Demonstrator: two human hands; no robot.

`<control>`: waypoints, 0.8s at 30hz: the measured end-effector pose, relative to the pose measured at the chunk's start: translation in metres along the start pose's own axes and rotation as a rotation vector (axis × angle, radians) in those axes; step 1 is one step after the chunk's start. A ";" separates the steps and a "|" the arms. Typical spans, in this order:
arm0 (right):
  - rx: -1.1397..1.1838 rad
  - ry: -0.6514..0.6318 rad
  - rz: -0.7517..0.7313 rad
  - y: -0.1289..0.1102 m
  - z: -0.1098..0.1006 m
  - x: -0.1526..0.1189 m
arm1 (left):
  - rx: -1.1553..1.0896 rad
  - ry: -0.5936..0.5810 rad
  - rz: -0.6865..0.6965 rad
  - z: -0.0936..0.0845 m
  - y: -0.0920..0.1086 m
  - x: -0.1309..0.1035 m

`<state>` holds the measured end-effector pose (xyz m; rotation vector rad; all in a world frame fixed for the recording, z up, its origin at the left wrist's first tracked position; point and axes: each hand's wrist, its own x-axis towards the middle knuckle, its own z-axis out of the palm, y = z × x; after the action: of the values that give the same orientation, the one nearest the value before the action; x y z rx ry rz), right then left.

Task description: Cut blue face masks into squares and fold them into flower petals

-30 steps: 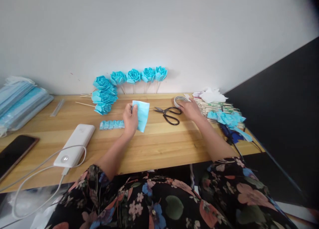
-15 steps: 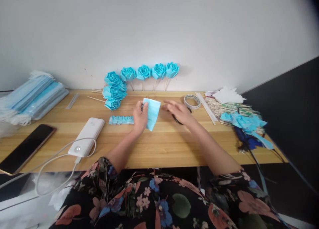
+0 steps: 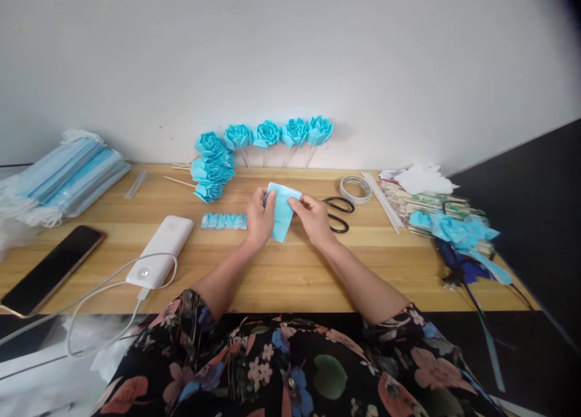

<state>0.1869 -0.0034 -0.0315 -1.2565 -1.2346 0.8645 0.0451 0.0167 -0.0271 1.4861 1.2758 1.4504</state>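
Note:
A light blue piece of fabric (image 3: 282, 214), folded or layered, is held up above the wooden table between both hands. My left hand (image 3: 260, 218) pinches its left edge, thumb on the near face. On the upper right edge, my right hand (image 3: 313, 217) grips it between thumb and fingers. Black-handled scissors (image 3: 339, 216) lie just right of my right hand, their blades hidden behind it. Beside my left hand rests a row of small folded blue pieces (image 3: 224, 221). Several blue fabric flowers (image 3: 267, 134) on thin sticks lean on the wall, with more (image 3: 211, 169) lying at the left.
A tape roll (image 3: 355, 190) and clear strips (image 3: 382, 202) lie right, before a pile of scraps (image 3: 454, 226). Left are stacked face masks (image 3: 68, 178), a phone (image 3: 53, 270) and a white power bank (image 3: 160, 252) with its cable. The wall (image 3: 290, 54) bounds the table's back.
My right hand has moved left from over the scissors and taken hold of the blue fabric's right edge. The scissors' handles now show. The view has shifted slightly.

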 end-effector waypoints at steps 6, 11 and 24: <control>0.141 0.067 -0.012 -0.012 -0.019 0.007 | 0.043 -0.026 0.037 0.000 -0.002 -0.001; 0.000 -0.091 -0.072 -0.018 -0.033 0.009 | 0.071 -0.147 0.090 0.002 -0.002 -0.008; -0.313 -0.065 -0.328 -0.021 -0.030 0.004 | -0.156 -0.332 0.006 0.009 0.001 -0.009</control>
<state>0.2139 -0.0092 -0.0069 -1.2270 -1.6211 0.4882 0.0554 0.0092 -0.0305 1.5479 0.9366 1.2139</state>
